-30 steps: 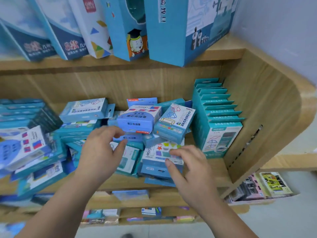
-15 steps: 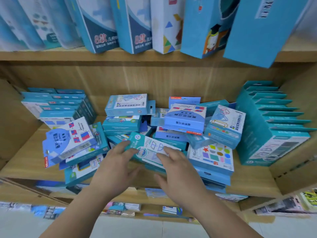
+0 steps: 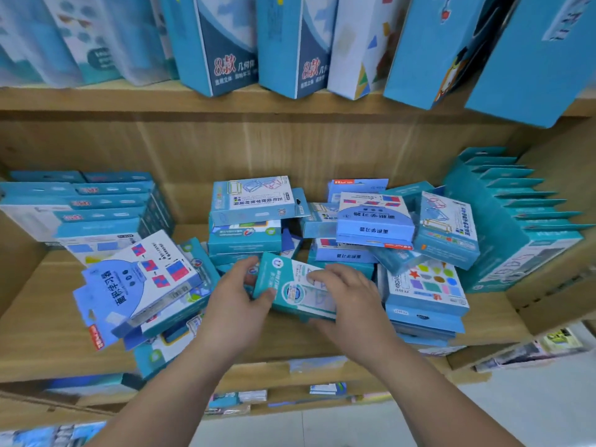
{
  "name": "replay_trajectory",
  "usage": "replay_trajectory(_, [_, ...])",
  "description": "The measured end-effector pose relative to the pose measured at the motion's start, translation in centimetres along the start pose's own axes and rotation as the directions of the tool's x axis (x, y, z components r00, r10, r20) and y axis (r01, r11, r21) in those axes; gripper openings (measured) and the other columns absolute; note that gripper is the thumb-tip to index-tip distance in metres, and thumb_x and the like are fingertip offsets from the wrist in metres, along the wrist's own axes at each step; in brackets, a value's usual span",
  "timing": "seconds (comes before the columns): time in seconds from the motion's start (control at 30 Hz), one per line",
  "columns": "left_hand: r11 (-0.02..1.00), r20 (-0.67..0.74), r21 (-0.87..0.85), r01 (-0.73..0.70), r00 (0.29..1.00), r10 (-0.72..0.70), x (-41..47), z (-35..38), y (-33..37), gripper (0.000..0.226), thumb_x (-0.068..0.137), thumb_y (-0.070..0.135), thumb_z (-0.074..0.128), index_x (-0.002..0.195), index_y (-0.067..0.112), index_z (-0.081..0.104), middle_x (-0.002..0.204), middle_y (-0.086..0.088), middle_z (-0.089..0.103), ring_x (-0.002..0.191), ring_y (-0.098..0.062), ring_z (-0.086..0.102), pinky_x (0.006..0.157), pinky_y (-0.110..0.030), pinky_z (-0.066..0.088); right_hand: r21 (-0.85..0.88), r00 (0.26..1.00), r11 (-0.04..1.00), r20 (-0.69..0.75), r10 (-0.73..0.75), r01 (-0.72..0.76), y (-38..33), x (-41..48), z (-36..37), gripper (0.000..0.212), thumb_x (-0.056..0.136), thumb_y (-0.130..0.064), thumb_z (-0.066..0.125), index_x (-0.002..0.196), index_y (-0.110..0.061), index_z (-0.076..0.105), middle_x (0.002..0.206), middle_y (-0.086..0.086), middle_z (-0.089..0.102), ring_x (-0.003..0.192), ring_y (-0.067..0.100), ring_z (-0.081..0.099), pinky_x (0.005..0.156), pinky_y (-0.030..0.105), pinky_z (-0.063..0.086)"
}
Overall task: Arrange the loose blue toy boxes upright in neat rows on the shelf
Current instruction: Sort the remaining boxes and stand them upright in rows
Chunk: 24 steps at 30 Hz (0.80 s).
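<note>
Left hand (image 3: 237,300) and right hand (image 3: 353,298) grip a teal toy box (image 3: 290,287) by its ends, seemingly to free it from the twelve-o'clock heap (image 3: 374,221).

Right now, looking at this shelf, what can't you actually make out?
- Teal box front, head view: partly covered by the left hand and right hand holding it.
- Tall boxes on the upper shelf: tops cut off by the picture's top edge.
- Lower-shelf items: blurred and too small to identify.
- Bottom boxes of the loose pile: buried under the others.
</note>
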<state>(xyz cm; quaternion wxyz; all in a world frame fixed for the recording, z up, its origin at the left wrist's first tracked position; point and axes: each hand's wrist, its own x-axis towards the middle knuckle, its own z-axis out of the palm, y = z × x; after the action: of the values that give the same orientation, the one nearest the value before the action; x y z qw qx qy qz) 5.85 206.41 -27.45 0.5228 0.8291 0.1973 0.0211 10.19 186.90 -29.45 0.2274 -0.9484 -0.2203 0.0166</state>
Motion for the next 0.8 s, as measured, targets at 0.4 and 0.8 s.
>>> replay_trajectory(0.4, [0.909, 0.168, -0.415, 0.021, 0.984, 0.054, -2.1, -6.2, 2.5, 0.056, 0.084, -0.006, 0.063, 0.119, 0.035, 0.051, 0.089, 0.001, 0.076, 0.059, -0.023, 0.059, 0.051, -0.034, 0.049, 0.406, 0.975, 0.913, -0.215, 0.064, 0.029, -2.0, -0.8, -0.8, 0.061, 0.062, -0.067, 0.075, 0.116, -0.038, 0.066, 0.129, -0.024, 0.05, 0.127, 0.003, 0.048, 0.104, 0.019, 0.039])
replay_trajectory(0.8, [0.88, 0.096, -0.474, 0.026, 0.995, 0.022, -2.5, -11.1, -0.2, 0.051, 0.082, -0.007, 0.073, 0.106, 0.031, 0.048, 0.103, -0.012, 0.075, 0.082, -0.034, 0.074, 0.073, -0.053, 0.058, 0.971, 0.917, 0.229, -0.025, 0.399, -0.073, -11.2, 2.6, -0.4, 0.071, 0.096, -0.011, 0.065, 0.147, -0.039, 0.025, 0.09, 0.003, 0.077, 0.093, 0.026, 0.075, 0.072, 0.031, 0.061])
